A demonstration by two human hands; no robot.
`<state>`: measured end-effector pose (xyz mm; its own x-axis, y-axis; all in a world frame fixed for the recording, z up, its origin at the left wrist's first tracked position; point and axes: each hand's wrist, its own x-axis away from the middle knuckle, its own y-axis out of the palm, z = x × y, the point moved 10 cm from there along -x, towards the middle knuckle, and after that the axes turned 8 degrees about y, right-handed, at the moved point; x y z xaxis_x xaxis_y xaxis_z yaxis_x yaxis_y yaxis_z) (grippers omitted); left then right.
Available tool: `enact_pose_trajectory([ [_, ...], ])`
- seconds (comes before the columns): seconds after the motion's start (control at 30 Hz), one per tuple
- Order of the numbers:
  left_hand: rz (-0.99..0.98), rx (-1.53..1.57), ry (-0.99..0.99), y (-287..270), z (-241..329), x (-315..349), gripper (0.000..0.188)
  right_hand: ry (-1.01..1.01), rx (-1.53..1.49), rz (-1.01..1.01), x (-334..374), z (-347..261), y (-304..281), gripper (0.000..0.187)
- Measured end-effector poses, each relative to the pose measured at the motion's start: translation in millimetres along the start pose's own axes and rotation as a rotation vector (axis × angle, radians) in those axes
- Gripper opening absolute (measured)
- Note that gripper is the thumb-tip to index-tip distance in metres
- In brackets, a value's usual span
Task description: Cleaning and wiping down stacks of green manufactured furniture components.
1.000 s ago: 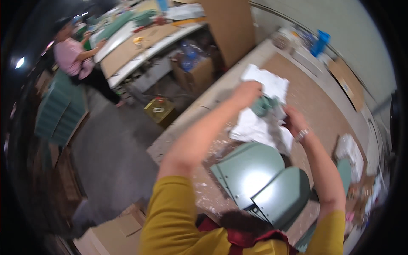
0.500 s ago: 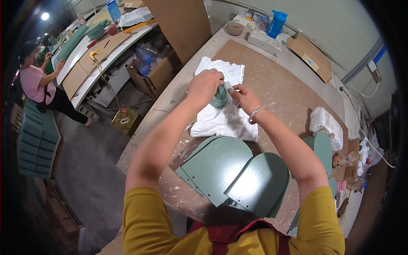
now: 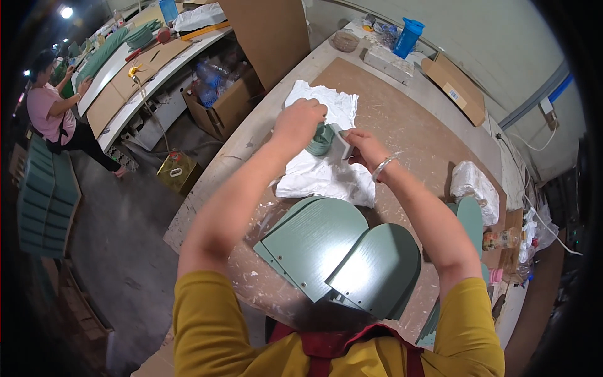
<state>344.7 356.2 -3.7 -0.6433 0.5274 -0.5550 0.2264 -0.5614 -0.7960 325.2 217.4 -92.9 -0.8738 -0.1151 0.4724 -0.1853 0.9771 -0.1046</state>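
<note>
My left hand [image 3: 300,124] is closed over the far end of a small green piece with a rounded edge [image 3: 320,142], perhaps several stacked together. Its fingertips are partly hidden. Just to the right, my right hand [image 3: 367,151] pinches a thin pale flat pad [image 3: 341,147] between thumb and fingers, beside the green piece. Both are above a crumpled white cloth [image 3: 330,180] on the table. Nearer to me lie green round-ended panels: an overlapping pair on the left [image 3: 314,242], and one more stack [image 3: 382,267] against it on the right.
More green panels [image 3: 469,220] lie at the right edge beside a wrapped white bundle [image 3: 474,188] and a bottle [image 3: 501,239]. A blue bottle [image 3: 409,38], a whitish block [image 3: 388,63] and a cardboard box [image 3: 455,88] stand at the back. Another person [image 3: 56,113] works at the left bench.
My right hand has shifted slightly away from the green piece, and the pale pad has tilted with it, showing more of its face. My left hand stays on the green piece. The whole view shifts slightly.
</note>
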Motion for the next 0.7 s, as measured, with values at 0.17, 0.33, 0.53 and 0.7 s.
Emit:
enact_pose_trajectory([
  [0.17,-0.03,-0.006,-0.039,-2,-6,4,0.009,0.099,-0.238,-0.049,-2,10,-5,0.027],
  [0.33,0.05,0.01,0.072,-8,23,-2,0.008,-0.234,0.259,0.205,-8,-14,-2,0.028],
  [0.53,0.022,-0.007,-0.009,0,-7,2,0.008,0.084,-0.203,-0.074,0,7,2,0.023],
  [0.7,-0.016,0.022,0.029,1,8,-3,0.009,0.124,-0.352,-0.01,-4,1,4,0.03],
])
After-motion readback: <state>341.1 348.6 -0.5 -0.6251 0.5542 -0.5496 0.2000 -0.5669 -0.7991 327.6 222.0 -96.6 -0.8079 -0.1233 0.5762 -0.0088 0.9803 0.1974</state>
